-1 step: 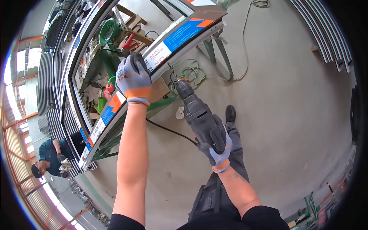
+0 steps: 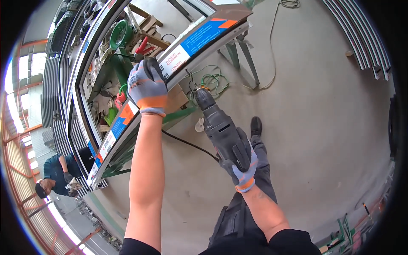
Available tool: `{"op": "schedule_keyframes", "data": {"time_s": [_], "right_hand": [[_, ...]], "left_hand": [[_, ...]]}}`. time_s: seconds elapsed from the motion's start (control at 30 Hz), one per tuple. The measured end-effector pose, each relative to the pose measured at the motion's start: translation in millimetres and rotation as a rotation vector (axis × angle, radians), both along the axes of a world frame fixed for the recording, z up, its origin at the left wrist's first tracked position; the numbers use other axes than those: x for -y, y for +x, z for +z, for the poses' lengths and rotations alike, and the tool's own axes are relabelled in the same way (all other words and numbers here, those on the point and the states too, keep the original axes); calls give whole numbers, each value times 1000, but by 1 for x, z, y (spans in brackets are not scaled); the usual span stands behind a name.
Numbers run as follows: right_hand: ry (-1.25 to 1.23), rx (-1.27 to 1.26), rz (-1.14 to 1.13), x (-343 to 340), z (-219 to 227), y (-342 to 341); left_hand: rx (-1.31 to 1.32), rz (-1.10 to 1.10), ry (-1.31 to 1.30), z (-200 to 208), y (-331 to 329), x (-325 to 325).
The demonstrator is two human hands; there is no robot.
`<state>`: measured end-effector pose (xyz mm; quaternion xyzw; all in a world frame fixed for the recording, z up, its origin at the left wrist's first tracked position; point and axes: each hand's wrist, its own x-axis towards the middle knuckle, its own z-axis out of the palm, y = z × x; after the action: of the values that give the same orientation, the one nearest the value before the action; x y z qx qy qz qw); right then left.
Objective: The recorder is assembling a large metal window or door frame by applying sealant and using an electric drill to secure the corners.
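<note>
A black corded power drill [image 2: 219, 125] points up and away from me. My right hand [image 2: 244, 171], in a grey and orange work glove, is wrapped round its handle. The thin drill bit [image 2: 191, 80] reaches to the outer side of an aluminium frame [image 2: 173, 68]; I cannot tell whether its tip has gone in. My left hand [image 2: 148, 87], gloved alike, is closed over the frame's near bar, left of the bit; its fingertips are hidden. Blue, white and orange film covers the bar.
Green trestle legs [image 2: 244, 63] stand under the frame. A green cable [image 2: 214, 80] lies coiled on the floor. Inside the frame are a green bowl [image 2: 120, 35] and a red-handled tool [image 2: 143, 46]. At far left another person [image 2: 59, 175] wears dark clothes. Metal profiles [image 2: 359, 34] lie far right.
</note>
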<state>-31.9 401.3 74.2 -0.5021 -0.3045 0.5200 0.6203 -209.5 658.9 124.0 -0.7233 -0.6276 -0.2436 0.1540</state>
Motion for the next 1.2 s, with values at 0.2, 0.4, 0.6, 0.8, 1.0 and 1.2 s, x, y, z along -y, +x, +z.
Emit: {"op": "schedule_keyframes", "data": {"time_s": [0.2,0.4,0.6,0.8,1.0,1.2], "right_hand": [[-19,-20,-42,9,-9,-7],[11,-194,-15,8,-13,-3],[69,-47,-14,5,-8,1],[-18,6,5,4,-8,-3],[57,-3,-3,-10,-9,-1],[133,407,62,-26,-7,9]], "left_hand": [[39,2,-51,-2,0,2],[22,7,-41,-2,-2,0],[35,-13,-14,-4,2,-1],[8,-19,-15,0,0,2],[-14,-27,3,-1,-3,1],[-13,-25,29,-5,-1,1]]}}
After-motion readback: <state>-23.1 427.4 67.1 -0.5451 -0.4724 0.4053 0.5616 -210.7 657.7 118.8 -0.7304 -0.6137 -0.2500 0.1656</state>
